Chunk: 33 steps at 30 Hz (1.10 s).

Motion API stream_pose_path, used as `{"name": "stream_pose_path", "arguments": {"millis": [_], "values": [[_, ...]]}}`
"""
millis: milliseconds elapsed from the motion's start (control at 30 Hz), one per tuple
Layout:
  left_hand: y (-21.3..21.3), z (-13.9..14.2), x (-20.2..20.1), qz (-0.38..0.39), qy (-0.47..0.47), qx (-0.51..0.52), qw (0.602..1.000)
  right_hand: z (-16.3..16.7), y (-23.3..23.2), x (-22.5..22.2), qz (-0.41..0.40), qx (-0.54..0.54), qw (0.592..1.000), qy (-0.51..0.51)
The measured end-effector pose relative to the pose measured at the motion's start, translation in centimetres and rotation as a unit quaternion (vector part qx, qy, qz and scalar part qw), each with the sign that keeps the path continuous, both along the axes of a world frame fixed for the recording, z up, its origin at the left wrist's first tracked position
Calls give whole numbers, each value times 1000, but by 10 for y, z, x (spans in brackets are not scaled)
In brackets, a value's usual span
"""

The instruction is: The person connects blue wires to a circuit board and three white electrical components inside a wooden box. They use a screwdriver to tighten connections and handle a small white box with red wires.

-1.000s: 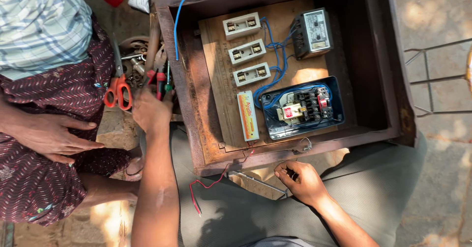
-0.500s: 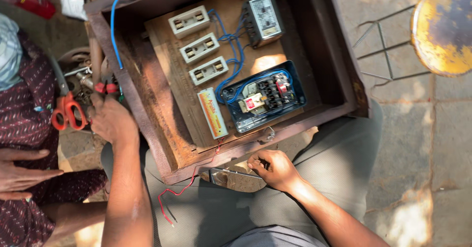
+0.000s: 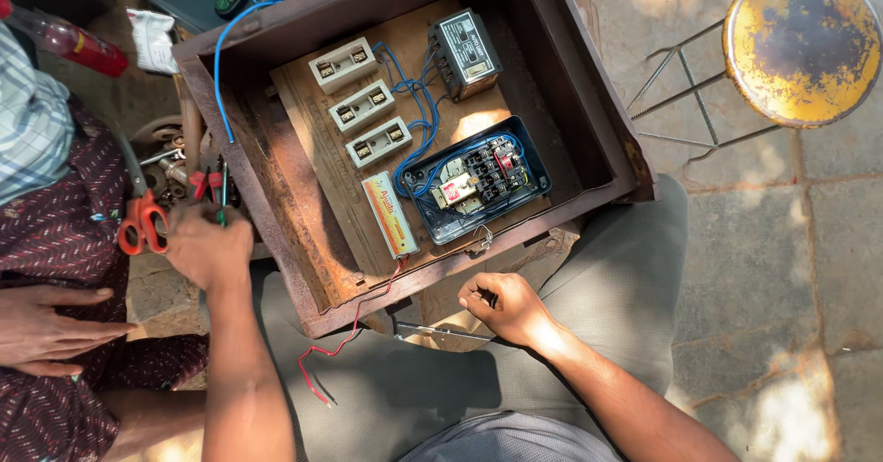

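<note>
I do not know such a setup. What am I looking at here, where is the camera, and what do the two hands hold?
The camera sits on a person's head and looks down at their lap. A rusty metal box rests there, holding three pale fuse holders, a grey switch unit and an open blue contactor case joined by blue wires. The left hand reaches among hand tools beside the box, near orange-handled scissors. The right hand is closed in a grip below the box; what it holds is hidden. Another person sits at left.
</note>
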<state>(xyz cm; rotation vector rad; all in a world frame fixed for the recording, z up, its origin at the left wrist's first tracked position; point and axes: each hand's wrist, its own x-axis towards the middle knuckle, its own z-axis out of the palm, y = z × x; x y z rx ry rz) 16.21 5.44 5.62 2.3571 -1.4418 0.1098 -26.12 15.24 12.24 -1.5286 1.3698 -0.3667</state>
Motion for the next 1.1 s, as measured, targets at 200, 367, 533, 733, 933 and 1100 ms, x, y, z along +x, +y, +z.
{"name": "stream_pose_path", "arguments": {"millis": [200,367,533,733,933,1100], "values": [[52,48,-12,-33,110,-132,985,5,4,-1,7,-26,1000,-7],[105,130,-43,-66,313,-156,934,38,4,-4,13,-41,998,-51],[102,171,-90,-231,148,123,954,71,-57,-15,104,-282,953,-48],[47,128,-142,-344,77,188,917,52,-151,25,341,-350,862,135],[23,95,-157,-331,54,244,910,-4,-182,46,478,-424,743,199],[23,92,-162,-299,85,328,892,-48,-188,45,498,-415,727,225]]}}
